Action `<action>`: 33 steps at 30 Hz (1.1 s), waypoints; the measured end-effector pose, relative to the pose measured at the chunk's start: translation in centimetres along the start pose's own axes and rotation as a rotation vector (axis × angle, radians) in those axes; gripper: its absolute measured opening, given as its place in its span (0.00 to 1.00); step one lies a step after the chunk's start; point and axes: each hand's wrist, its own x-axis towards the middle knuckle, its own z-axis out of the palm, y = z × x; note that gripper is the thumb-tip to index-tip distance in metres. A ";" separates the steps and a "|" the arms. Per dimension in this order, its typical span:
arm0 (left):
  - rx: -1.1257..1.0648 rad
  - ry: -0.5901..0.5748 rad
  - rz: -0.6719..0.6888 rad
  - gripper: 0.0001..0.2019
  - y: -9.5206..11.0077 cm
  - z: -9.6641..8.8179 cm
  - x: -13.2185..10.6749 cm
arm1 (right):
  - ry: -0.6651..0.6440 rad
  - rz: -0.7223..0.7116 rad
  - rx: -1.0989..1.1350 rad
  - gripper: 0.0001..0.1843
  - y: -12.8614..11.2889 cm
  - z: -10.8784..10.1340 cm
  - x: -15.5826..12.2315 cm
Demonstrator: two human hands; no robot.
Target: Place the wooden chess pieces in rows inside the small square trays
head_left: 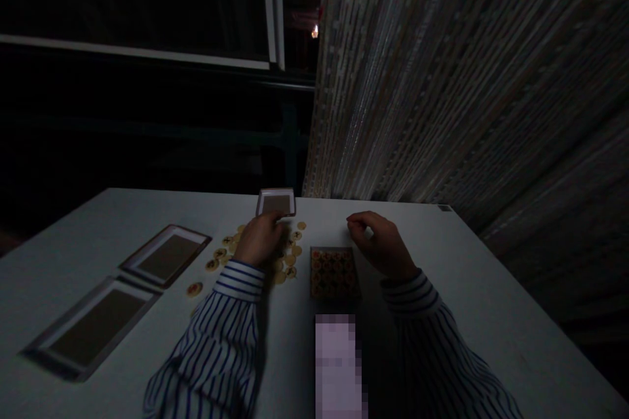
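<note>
My left hand (259, 237) reaches over a loose spread of round wooden Chinese chess pieces (280, 277). Its fingertips point down among them and are mostly hidden by the hand. My right hand (381, 242) hovers to the right, thumb and fingertips drawn together; whether anything is between them I cannot make out. Between the hands stands a small square box (358, 291) with Chinese chess pieces (334, 268) set in neat rows, red characters showing on several. One stray piece with a red mark (194, 289) lies left of my left sleeve.
Beyond my left hand lies a small open tray-like lid (276, 203). Two more shallow rectangular trays (167, 258) (93, 327) rest on the left of the white table (491, 314). A pixelated light rectangle (339, 366) is at the near edge. A string curtain (393, 78) hangs behind.
</note>
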 end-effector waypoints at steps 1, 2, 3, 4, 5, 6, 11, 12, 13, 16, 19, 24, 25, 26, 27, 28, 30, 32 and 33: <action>0.011 -0.018 0.002 0.15 -0.3 0.1 0.0 | -0.002 -0.001 0.008 0.06 -0.1 0.1 0.3; 0.024 -0.040 0.009 0.14 -0.5 0.1 0.1 | -0.002 -0.002 0.014 0.06 -0.2 0.2 0.7; 0.042 -0.062 0.019 0.14 -0.7 0.2 0.1 | 0.003 -0.003 0.018 0.06 -0.3 0.3 1.1; 0.064 -0.080 0.028 0.12 -0.9 0.3 0.1 | 0.011 -0.005 0.018 0.06 -0.5 0.4 1.5; 0.090 -0.094 0.037 0.11 -1.0 0.4 0.1 | 0.020 -0.009 0.019 0.06 -0.6 0.6 1.9; 0.115 -0.103 0.041 0.10 -1.1 0.5 0.2 | 0.029 -0.015 0.020 0.06 -0.7 0.7 2.3; 0.143 -0.111 -0.004 0.08 -1.3 1.4 0.3 | 0.029 -0.052 0.047 0.07 -1.0 1.9 3.5; 0.144 -0.113 -0.005 0.08 -1.4 1.6 0.4 | 0.021 -0.056 0.047 0.07 -1.0 2.2 3.6; 0.153 -0.114 -0.002 0.08 -1.4 1.8 0.4 | 0.010 -0.061 0.041 0.07 -0.9 2.5 3.6; 0.200 -0.120 0.016 0.09 -1.7 2.2 0.4 | -0.033 -0.076 0.007 0.07 -0.7 3.2 3.6; 0.230 -0.125 0.025 0.09 -1.9 2.6 0.3 | -0.059 -0.085 0.004 0.07 -0.6 3.6 3.5; 0.228 -0.093 0.032 0.10 -2.1 3.2 0.3 | -0.073 -0.090 0.001 0.08 -0.5 3.7 3.4; 0.227 -0.091 0.035 0.10 -2.0 3.2 0.3 | -0.073 -0.091 -0.003 0.08 -0.5 3.8 3.4; 0.225 -0.091 0.037 0.10 -2.0 3.3 0.3 | -0.074 -0.092 -0.005 0.09 -0.4 3.7 3.4; 0.224 -0.093 0.036 0.10 -2.0 3.3 0.3 | -0.075 -0.095 -0.005 0.09 -0.4 3.7 3.4; 0.224 -0.097 0.032 0.10 -1.9 3.3 0.3 | -0.078 -0.096 -0.005 0.09 -0.4 3.7 3.4; 0.227 -0.110 0.030 0.10 -1.9 3.3 0.3 | -0.077 -0.094 -0.007 0.09 -0.4 3.6 3.3; 0.238 -0.120 0.026 0.10 -1.9 3.3 0.3 | -0.078 -0.096 -0.004 0.09 -0.4 3.5 3.3; 0.245 -0.123 0.025 0.10 -1.9 3.3 0.3 | -0.079 -0.098 -0.003 0.09 -0.5 3.5 3.3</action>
